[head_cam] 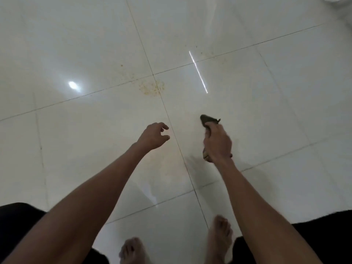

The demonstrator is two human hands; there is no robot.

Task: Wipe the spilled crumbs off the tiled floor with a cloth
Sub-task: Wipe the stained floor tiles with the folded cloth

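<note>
My right hand (217, 143) grasps the dark cloth (206, 121) above the floor (76, 44); my left hand (154, 136) hangs released, fingers curled. The crumbs (151, 88) lie ahead at the tile joint, untouched. I judge this the approach: next, lower the cloth and sweep.

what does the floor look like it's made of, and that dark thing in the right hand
The floor looks like glazed ceramic or porcelain tile: pale squares with thin dark grout lines and mirror-like light reflections. The cloth in the right hand seems a soft dark fabric, bunched and limp; its weave is too blurred to tell.
</note>
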